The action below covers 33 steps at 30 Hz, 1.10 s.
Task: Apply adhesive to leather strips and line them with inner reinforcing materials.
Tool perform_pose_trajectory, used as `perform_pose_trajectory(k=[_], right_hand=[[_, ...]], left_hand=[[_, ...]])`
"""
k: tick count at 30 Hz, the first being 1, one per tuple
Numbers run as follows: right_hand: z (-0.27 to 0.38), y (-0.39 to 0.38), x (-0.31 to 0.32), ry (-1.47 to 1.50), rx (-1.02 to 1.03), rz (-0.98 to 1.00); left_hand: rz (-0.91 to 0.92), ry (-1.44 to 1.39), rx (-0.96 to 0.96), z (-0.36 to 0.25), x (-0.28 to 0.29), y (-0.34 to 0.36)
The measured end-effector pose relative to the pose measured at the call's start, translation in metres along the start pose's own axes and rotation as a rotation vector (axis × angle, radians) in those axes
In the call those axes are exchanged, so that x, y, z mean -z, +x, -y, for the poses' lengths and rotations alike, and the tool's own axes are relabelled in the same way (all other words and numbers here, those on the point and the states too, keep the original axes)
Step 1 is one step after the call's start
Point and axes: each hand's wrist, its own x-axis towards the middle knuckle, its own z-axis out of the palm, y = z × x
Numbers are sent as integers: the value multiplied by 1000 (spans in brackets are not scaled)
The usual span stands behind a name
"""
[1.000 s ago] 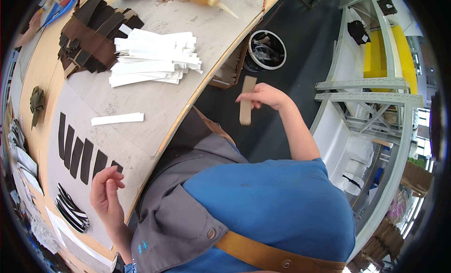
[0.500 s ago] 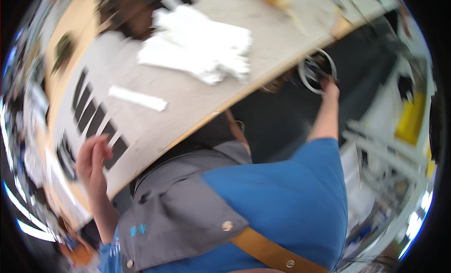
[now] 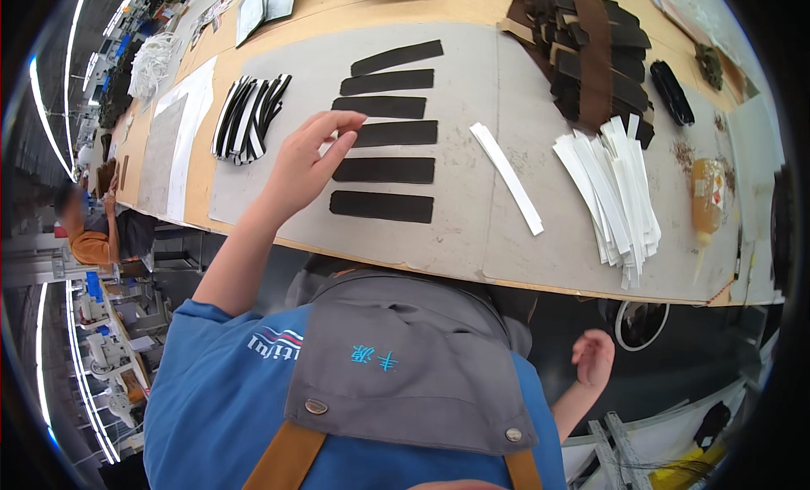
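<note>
My left hand [image 3: 308,165] is over the table with thumb and index finger stretched out and slightly apart, and nothing shows between them. Its fingertips reach the left ends of the black strips [image 3: 384,169], several of which lie in a spaced column on the grey mat [image 3: 456,249]. Whether it touches one I cannot tell. My right hand [image 3: 593,357] hangs below the table's front edge, fingers loosely bent and holding nothing visible. A single white strip [image 3: 509,182] lies right of the column. Beyond it lies a fanned pile of white strips [image 3: 616,194].
A bundle of black-and-white strips [image 3: 249,119] sits left. At the back right are stacked dark brown pieces [image 3: 591,59], a black case-like object [image 3: 672,93] and a bottle of amber liquid [image 3: 707,199]. Under the table is a white-rimmed round thing [image 3: 622,325]. Another person [image 3: 93,237] sits far left.
My view has swung from the right toward the table's middle. My right hand has come away from the white-rimmed round thing. My left hand has moved over the black strips.
</note>
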Motion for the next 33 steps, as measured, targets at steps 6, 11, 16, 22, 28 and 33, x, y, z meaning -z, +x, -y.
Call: perform_pose_trajectory(k=[6, 11, 16, 22, 28, 33], right_hand=[[87, 57, -122, -113, 217, 513], [100, 95, -198, -258, 31, 512], [99, 101, -219, -374, -142, 448], [110, 103, -229, -454, -109, 309], [113, 115, -238, -487, 32, 100], [110, 120, -240, -470, 43, 87]], left_hand=[[12, 282, -301, 54, 6, 53], [118, 591, -280, 83, 1, 86], [136, 639, -344, 102, 10, 96], [-10, 533, -448, 103, 5, 90], [281, 481, -636, 82, -8, 58], [224, 495, -556, 68, -18, 49]])
